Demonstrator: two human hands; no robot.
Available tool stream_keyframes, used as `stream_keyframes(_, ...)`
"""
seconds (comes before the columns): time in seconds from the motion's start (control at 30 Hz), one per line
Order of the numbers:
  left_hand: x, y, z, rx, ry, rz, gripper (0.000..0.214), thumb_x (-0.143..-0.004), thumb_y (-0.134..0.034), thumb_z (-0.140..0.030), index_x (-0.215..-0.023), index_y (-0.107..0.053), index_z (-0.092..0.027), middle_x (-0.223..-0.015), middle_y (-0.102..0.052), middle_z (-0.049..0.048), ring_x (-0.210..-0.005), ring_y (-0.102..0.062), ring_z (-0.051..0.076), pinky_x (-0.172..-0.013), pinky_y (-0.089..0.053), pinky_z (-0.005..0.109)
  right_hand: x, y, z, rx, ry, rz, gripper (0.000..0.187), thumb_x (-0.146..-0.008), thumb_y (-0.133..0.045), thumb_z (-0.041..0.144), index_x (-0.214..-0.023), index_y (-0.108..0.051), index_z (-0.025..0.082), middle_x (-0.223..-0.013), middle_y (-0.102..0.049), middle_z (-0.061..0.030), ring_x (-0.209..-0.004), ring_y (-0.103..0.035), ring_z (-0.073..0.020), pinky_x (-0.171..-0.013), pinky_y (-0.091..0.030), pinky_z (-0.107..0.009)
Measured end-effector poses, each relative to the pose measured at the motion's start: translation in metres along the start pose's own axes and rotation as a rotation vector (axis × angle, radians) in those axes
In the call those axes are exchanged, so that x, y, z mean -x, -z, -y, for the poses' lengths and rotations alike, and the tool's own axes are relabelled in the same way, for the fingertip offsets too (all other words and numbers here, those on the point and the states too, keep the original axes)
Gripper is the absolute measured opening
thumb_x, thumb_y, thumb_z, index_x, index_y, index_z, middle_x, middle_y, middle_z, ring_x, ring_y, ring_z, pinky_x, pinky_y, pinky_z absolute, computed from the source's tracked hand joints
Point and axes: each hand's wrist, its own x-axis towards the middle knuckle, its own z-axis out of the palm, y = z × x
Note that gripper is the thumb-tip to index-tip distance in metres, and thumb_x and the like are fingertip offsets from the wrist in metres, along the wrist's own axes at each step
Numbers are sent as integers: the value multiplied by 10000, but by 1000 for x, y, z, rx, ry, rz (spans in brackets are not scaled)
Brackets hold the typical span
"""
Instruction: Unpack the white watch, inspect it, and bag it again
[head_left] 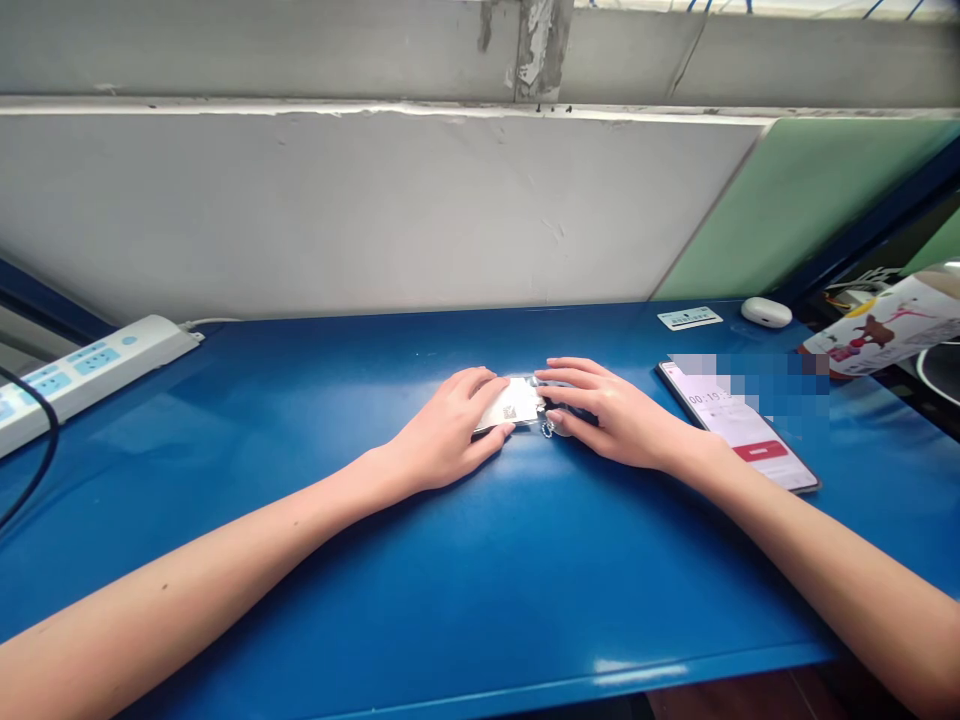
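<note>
A small flat white card (513, 401) with a printed square code lies low at the middle of the blue table. My left hand (456, 425) grips its left part, fingers along the far edge and thumb at the near edge. Against its right end sits a dark, partly clear piece with a bead chain (547, 428), mostly covered by my right hand (611, 415). The right thumb is on the near side of that piece and the fingers reach over its far side. Whether the card and the dark piece are joined, I cannot tell.
A phone (757, 450) showing a timer lies right of my right hand. Behind it are a small printed card (690, 318), a white earbud case (766, 312) and a printed cup-like container (892, 320). A white power strip (97, 370) and black cable (51, 450) are at left.
</note>
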Motion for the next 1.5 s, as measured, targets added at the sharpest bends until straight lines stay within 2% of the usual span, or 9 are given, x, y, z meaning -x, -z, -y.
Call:
stream_keyframes(0.17, 0, 0, 0, -33, -2, 13, 463, -1000, -479, -397, -1390, -488, -147, -1387, -528, 190, -1343, -461, 347, -1102, -429, 530, 0, 2, 1, 65, -21, -31, 273, -983, -509, 241, -1049, -760, 158, -1352, -646, -155, -1369, -491, -343, -1098, -479, -541)
stream_keyframes(0.33, 1, -2, 2, -40, -10, 10, 471, -1003, -482, -395, -1397, -480, -135, -1388, -528, 196, -1346, -460, 344, -1107, -424, 525, 0, -2, 8, -3, -15, 13, 292, -988, -505, 261, -1170, -710, 160, -1408, -602, -170, -1398, -470, -339, -1105, -474, -545)
stream_keyframes(0.53, 2, -3, 3, -24, -7, 3, 469, -998, -489, -386, -1409, -473, -161, -1405, -521, 186, -1353, -454, 344, -1107, -419, 541, 2, -3, 13, -119, -52, 91, 346, -997, -510, 335, -1279, -646, 188, -1545, -464, -164, -1444, -415, -320, -1136, -432, -531)
stream_keyframes(0.7, 1, -2, 2, -21, 8, 25, 483, -1000, -469, -384, -1412, -480, -131, -1413, -514, 209, -1356, -442, 361, -1115, -401, 562, 2, 0, 12, -117, -57, 148, 467, -960, -564, 469, -1301, -637, 160, -1574, -407, -203, -1470, -362, -343, -1156, -395, -535)
stream_keyframes(0.9, 2, -1, 3, -20, 14, 69, 497, -1007, -465, -381, -1436, -483, -131, -1453, -478, 224, -1402, -389, 383, -1119, -389, 578, 3, 1, 7, -41, -21, 156, 485, -938, -593, 495, -1270, -668, 150, -1590, -371, -214, -1491, -308, -363, -1160, -374, -556)
stream_keyframes(1.0, 2, -1, 3, -49, 5, 69, 489, -1008, -470, -387, -1438, -491, -156, -1456, -483, 209, -1398, -397, 382, -1113, -394, 581, 3, 1, 3, -19, 6, 147, 459, -929, -615, 477, -1249, -690, 157, -1585, -387, -203, -1483, -326, -365, -1161, -383, -538)
stream_keyframes(1.2, 2, 0, 2, -86, 0, 68, 506, -1008, -479, -384, -1423, -512, -95, -1436, -493, 242, -1381, -415, 398, -1107, -402, 571, 2, 5, -4, 46, 74, 37, 308, -954, -600, 345, -1198, -713, 196, -1495, -525, -156, -1405, -465, -321, -1135, -435, -502)
stream_keyframes(1.37, 1, 0, 1, -114, 2, 86, 506, -1008, -486, -392, -1430, -512, -114, -1449, -493, 220, -1398, -400, 397, -1123, -389, 564, 0, 4, -7, 156, -35, -90, 286, -975, -541, 292, -1143, -719, 143, -1331, -657, -157, -1274, -581, -320, -1068, -501, -499)
stream_keyframes(1.5, 1, 0, -1, -173, 37, 119, 529, -1012, -475, -414, -1461, -480, -134, -1499, -462, 192, -1459, -297, 421, -1156, -332, 584, -1, 3, -6, 175, -68, -86, 249, -976, -532, 280, -1010, -756, 176, -1178, -740, -118, -1192, -637, -312, -1012, -540, -488)
